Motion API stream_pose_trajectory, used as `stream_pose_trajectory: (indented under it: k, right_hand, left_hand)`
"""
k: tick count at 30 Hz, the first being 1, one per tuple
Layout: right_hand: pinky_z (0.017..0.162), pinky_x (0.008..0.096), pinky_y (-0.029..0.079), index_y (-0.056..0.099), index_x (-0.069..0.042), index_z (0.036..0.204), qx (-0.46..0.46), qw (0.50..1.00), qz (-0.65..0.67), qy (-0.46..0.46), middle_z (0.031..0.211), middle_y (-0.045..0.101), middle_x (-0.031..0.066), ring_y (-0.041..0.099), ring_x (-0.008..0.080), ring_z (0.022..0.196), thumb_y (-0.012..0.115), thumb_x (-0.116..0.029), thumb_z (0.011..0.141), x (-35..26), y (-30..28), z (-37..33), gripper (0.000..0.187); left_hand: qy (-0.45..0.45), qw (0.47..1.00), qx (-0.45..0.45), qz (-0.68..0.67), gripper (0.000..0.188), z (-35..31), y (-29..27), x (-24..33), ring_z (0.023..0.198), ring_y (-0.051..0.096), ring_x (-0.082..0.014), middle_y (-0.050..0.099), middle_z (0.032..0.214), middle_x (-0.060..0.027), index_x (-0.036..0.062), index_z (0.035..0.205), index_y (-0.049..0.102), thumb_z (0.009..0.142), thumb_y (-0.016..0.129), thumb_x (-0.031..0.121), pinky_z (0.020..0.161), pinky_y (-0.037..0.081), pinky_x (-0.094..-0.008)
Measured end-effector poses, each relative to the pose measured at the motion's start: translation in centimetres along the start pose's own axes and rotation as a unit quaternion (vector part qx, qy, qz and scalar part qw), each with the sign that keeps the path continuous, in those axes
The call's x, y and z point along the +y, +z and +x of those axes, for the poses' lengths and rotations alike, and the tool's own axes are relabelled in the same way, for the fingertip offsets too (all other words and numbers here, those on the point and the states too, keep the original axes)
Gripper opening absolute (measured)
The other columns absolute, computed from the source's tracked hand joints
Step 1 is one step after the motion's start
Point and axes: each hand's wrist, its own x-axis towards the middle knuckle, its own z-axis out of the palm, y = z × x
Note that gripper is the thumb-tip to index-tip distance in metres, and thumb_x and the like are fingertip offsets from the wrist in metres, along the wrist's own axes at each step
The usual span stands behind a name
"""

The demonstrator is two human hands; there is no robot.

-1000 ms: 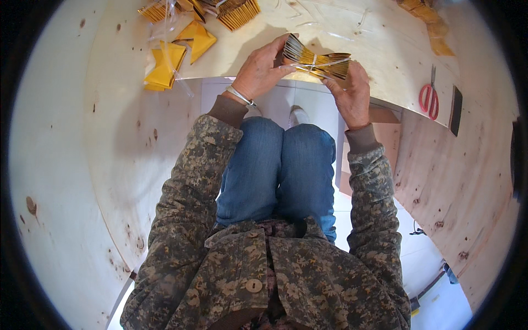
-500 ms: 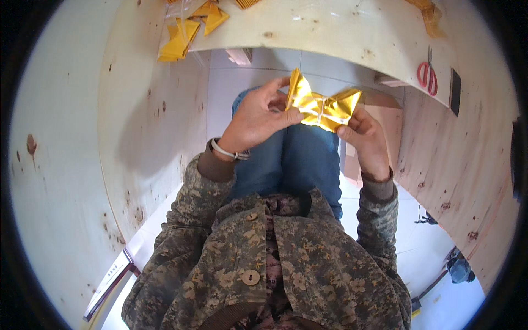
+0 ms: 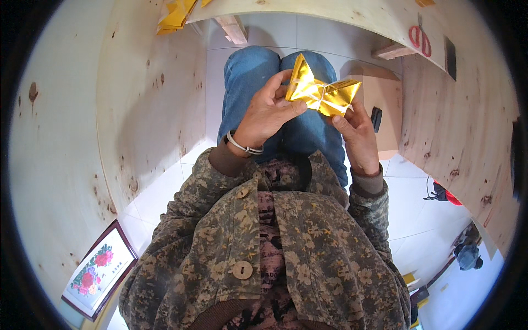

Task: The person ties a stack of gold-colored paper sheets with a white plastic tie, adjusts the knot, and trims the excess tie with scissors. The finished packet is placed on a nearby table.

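Above my lap I hold a shiny gold folded foil paper piece, shaped like a bow and bound round its middle with a thin pale band. My left hand pinches its left wing, thumb in front and fingers behind. At the right wing, my right hand grips the lower edge between thumb and fingers. Parts of the fingers on both hands are hidden behind the foil. More gold folded paper lies at the far left corner of the wooden table.
The wooden tabletop curves around me, with red-handled scissors and a dark flat block at its right. Below on the floor stand a cardboard box with a black object and, lower left, a framed flower picture.
The view has tilted down toward my body, showing more of my knees, the box and the framed picture. Both hands still hold the gold foil piece, which is turned slightly.
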Motion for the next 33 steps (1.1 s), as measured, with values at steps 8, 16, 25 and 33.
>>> stream_pose_trajectory:
  k: [8, 16, 25, 33]
  right_hand:
    - [0.094, 0.0331, 0.050, 0.050, -0.005, 0.133, 0.096, 0.993, 0.033, -0.056, 0.131, 0.058, 0.0097, 0.059, 0.0198, 0.116, 0.033, -0.062, 0.103, 0.1, 0.9, 1.1, 0.067]
    - [0.102, 0.0301, 0.040, 0.047, 0.007, 0.134, 0.324, 0.927, 0.100, -0.162, 0.121, 0.053, 0.0155, 0.050, 0.0230, 0.111, 0.030, -0.063, 0.104, 2.1, 3.2, 3.0, 0.078]
    - [0.083, 0.0357, 0.042, 0.050, 0.005, 0.107, 0.348, 0.902, -0.018, -0.254, 0.098, 0.048, 0.0140, 0.043, 0.0228, 0.087, 0.027, -0.055, 0.107, 5.9, 0.9, 3.6, 0.064]
    - [0.069, 0.0330, 0.043, 0.050, 0.001, 0.102, 0.352, 0.906, 0.051, -0.228, 0.090, 0.046, 0.0093, 0.043, 0.0189, 0.079, 0.031, -0.057, 0.105, 6.4, 0.7, 3.9, 0.062]
  left_hand:
    - [0.086, 0.996, 0.019, 0.023, 0.062, -0.8, 2.3, -1.0, 0.120, 0.057, -0.0177, 0.058, 0.127, -0.0111, -0.0027, 0.140, 0.040, 0.088, 0.072, 0.002, 0.102, 0.049, -0.0308]
    - [0.165, 0.977, 0.041, 0.132, 0.059, -1.5, 4.0, -1.1, 0.110, 0.063, -0.0174, 0.064, 0.116, -0.0118, -0.0024, 0.132, 0.050, 0.087, 0.079, 0.022, 0.096, 0.052, -0.0315]
    - [0.107, 0.991, 0.024, 0.081, 0.039, -2.6, 3.4, -2.6, 0.096, 0.064, -0.0102, 0.070, 0.106, -0.0076, -0.0066, 0.120, 0.061, 0.087, 0.077, 0.008, 0.087, 0.053, -0.0268]
    - [0.169, 0.979, 0.028, 0.109, 0.043, -2.3, 3.4, -3.3, 0.093, 0.065, -0.0105, 0.071, 0.103, -0.0068, -0.0048, 0.121, 0.062, 0.086, 0.079, 0.013, 0.084, 0.054, -0.0277]
